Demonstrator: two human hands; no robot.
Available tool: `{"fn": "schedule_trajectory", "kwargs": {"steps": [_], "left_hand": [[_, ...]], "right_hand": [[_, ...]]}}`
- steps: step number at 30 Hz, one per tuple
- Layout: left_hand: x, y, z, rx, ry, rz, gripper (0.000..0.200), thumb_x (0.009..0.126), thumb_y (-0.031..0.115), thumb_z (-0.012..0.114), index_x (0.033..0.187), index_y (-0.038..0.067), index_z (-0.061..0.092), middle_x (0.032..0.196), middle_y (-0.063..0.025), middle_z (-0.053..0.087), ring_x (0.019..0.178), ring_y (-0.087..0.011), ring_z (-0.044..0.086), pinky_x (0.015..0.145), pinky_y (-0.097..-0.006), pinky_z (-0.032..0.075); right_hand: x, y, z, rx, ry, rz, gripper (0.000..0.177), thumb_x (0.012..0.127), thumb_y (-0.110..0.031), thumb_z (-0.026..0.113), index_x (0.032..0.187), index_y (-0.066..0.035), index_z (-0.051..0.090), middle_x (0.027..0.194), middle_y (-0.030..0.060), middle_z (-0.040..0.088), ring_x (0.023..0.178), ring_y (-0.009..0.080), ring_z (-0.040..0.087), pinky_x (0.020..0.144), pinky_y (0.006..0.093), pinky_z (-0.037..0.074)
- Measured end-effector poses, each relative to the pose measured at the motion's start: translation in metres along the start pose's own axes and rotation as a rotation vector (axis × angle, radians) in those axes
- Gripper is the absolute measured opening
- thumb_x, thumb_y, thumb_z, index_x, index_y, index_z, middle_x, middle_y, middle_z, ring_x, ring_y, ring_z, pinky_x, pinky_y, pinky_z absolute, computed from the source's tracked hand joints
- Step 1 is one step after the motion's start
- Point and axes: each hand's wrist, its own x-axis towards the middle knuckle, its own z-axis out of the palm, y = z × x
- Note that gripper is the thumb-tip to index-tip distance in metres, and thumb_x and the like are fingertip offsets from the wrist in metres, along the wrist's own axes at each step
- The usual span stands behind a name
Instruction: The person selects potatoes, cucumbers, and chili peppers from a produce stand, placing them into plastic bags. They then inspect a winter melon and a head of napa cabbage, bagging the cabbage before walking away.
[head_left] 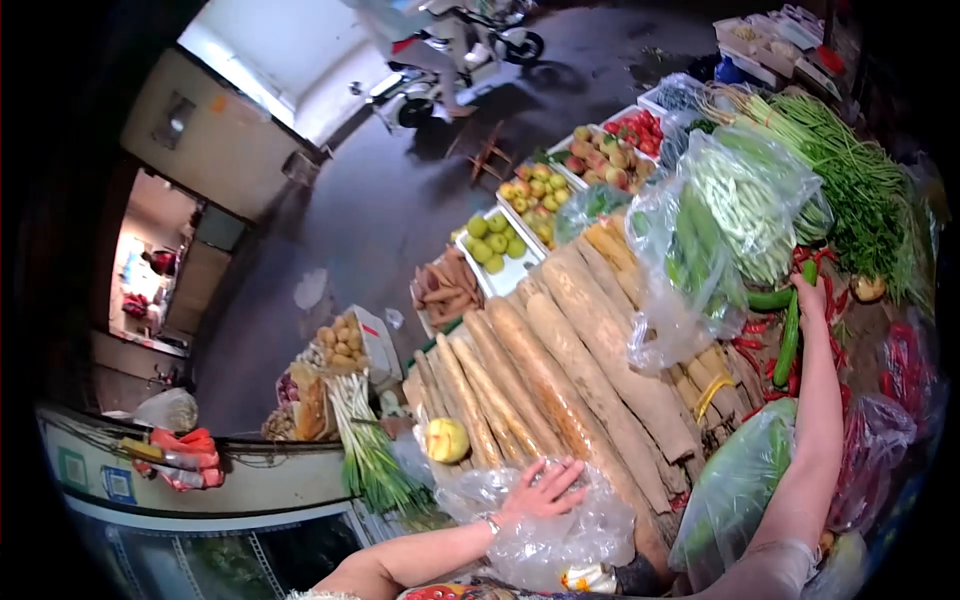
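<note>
A: Head view, the only one. Left hand?

B: Left hand (545,490) palm down, fingers spread, resting on crumpled clear plastic (585,535) over the near end of the wooden boards (575,345). Gripping nothing that I can make out.

A: Right hand?

B: Right hand (813,292), arm stretched far out, fingers curled about the upper part of a long cucumber (787,345) (or something much like it; the skin is too small to read).

A: Where does the cucumber lie?

B: Slanting down toward the wearer, over red chillies (748,343). Cannot tell whether its lower end touches them. A second green vegetable (768,300) sits just beside it.

A: Hazards?

B: My judgement: a grip near one end leaves the long part unsupported; a quick swing could sweep chillies aside or let it slip. Lifting high might snag the bag of beans (748,215) just beyond.

A: And on the left?

B: Loose plastic on smooth boards. Leaning weight there could make that palm skid, perhaps knocking the yellow fruit (446,440) near the boards' edge.
</note>
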Motion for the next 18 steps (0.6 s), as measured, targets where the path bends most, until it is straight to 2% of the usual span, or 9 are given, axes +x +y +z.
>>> {"fn": "schedule_trajectory", "kwargs": {"steps": [2,3,5,10,12,13,14,17,18], "left_hand": [[-0.003,0.0,0.002,0.012,0.021,-0.005,0.054,0.085,0.03,0.059,0.137,0.021,0.048,0.155,-0.0118,0.031,0.143,-0.0255,0.03,0.114,-0.0487,0.018],[-0.003,0.001,0.003,-0.003,0.037,-0.009,0.054,0.086,0.029,0.059,0.137,0.019,0.048,0.155,-0.0127,0.032,0.143,-0.026,0.03,0.114,-0.0484,0.018],[-0.003,0.001,0.0,-0.011,0.031,-0.001,0.052,0.086,0.028,0.059,0.136,0.017,0.049,0.155,-0.0135,0.032,0.143,-0.0264,0.031,0.114,-0.0484,0.018],[-0.006,-0.004,0.012,-0.026,-0.029,-0.004,0.049,0.085,0.026,0.058,0.132,0.015,0.051,0.155,-0.0148,0.031,0.143,-0.0267,0.031,0.114,-0.0488,0.018],[-0.006,-0.005,0.017,-0.03,0.087,0.017,0.045,0.085,0.025,0.059,0.128,0.013,0.054,0.154,-0.0156,0.031,0.142,-0.0274,0.033,0.115,-0.049,0.017],[-0.007,-0.007,0.025,-0.037,0.084,0.023,0.045,0.085,0.025,0.059,0.128,0.013,0.054,0.154,-0.0156,0.031,0.142,-0.0274,0.033,0.115,-0.049,0.017],[-0.008,-0.009,0.034,-0.03,0.107,0.001,0.044,0.084,0.025,0.059,0.126,0.012,0.054,0.154,-0.0161,0.031,0.141,-0.0282,0.034,0.115,-0.0491,0.017],[-0.009,-0.013,0.043,-0.015,0.163,-0.001,0.042,0.082,0.023,0.061,0.123,0.012,0.056,0.154,-0.0168,0.031,0.14,-0.0298,0.035,0.115,-0.0493,0.018],[-0.009,-0.014,0.043,-0.004,0.199,0.018,0.041,0.081,0.023,0.062,0.121,0.011,0.056,0.154,-0.017,0.032,0.14,-0.0305,0.035,0.115,-0.0493,0.018]], "right_hand": [[-0.008,-0.005,0.011,-0.238,0.166,-0.096,0.055,0.071,-0.028,0.076,0.117,-0.003,0.057,0.108,0.0139,0.064,0.098,0.0273,0.062,0.086,0.0386,0.046],[-0.01,-0.01,0.01,-0.224,0.177,-0.094,0.055,0.071,-0.028,0.076,0.117,-0.003,0.057,0.108,0.0139,0.064,0.098,0.0273,0.062,0.086,0.0386,0.046],[-0.013,-0.021,0.005,-0.302,0.009,0.109,0.089,0.073,-0.034,0.074,0.148,-0.007,0.034,0.144,0.0192,0.044,0.131,0.0331,0.045,0.105,0.0432,0.038],[-0.01,-0.006,0.002,-0.174,0.1,0.02,0.086,0.075,-0.03,0.073,0.148,-0.006,0.034,0.142,0.0195,0.047,0.129,0.0331,0.047,0.105,0.0428,0.038],[-0.006,0.005,-0.004,-0.021,0.148,-0.021,0.08,0.076,-0.023,0.073,0.146,-0.005,0.036,0.139,0.0202,0.049,0.128,0.0339,0.048,0.105,0.0425,0.037],[-0.018,-0.011,-0.008,0.006,0.084,0.04,0.08,0.078,-0.019,0.071,0.147,-0.004,0.033,0.145,0.0197,0.043,0.133,0.0343,0.042,0.108,0.0413,0.035],[-0.003,0.009,0.01,-0.037,0.33,-0.04,0.061,0.071,-0.018,0.075,0.124,0.001,0.051,0.117,0.0182,0.061,0.108,0.0317,0.059,0.094,0.039,0.044],[-0.038,-0.024,0.021,-0.348,0.257,0.057,0.085,0.069,-0.032,0.08,0.137,0.0,0.042,0.135,0.023,0.051,0.125,0.0364,0.049,0.104,0.0432,0.039],[-0.045,-0.035,0.019,-0.35,0.255,0.062,0.085,0.069,-0.032,0.08,0.137,0.0,0.042,0.135,0.023,0.051,0.125,0.0364,0.049,0.104,0.0432,0.039]]}}
